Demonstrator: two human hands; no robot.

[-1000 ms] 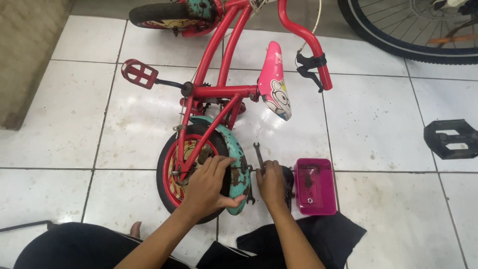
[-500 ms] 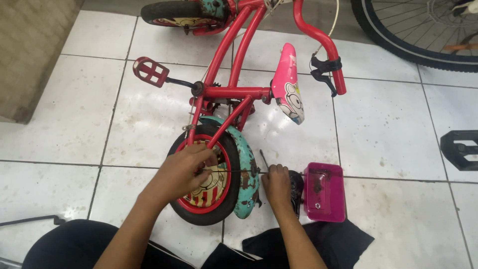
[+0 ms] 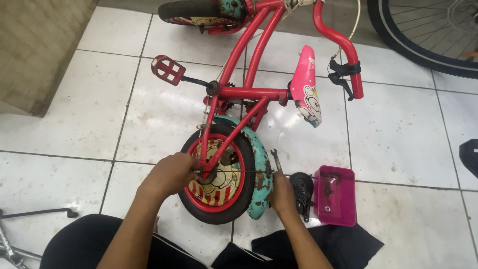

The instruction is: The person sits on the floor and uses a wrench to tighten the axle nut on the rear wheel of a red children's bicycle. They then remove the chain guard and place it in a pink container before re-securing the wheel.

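- Left hand [image 3: 172, 174]: fingers curled in and closed at the hub of the rear wheel [image 3: 219, 174], on the side facing the camera. Whatever small part it grips at the axle is hidden under the fingers.
- Right hand [image 3: 282, 192]: on the far side of the same wheel, closed around the lower shaft of a slim metal wrench [image 3: 275, 160]. The wrench's open jaw end stands up above the knuckles, just beside the mudguard.
- The two hands sit apart, one on each side of the wheel, level with the axle.
- Rear wheel: small, black tyre, red rim, with a printed disc of red and cream stripes. It belongs to a red child's bicycle [image 3: 249, 74] lying on its side on the floor.
- Teal mudguard [image 3: 259, 174]: wraps the right of the tyre, with rust patches showing.
- Pink saddle [image 3: 306, 84]: points right, near the red handlebar [image 3: 338, 47] with its black brake lever.
- Red pedal [image 3: 168, 69]: sticks out to the left of the frame.
- Magenta plastic box [image 3: 334, 195]: just right of the right hand, lid open, contents too small to tell. A black round part [image 3: 301, 187] lies between the hand and the box.
- Black cloth [image 3: 323, 246]: spread on the white tiled floor [image 3: 74, 124] below the box.
- Larger bicycle wheel [image 3: 423, 35]: top right, well apart.
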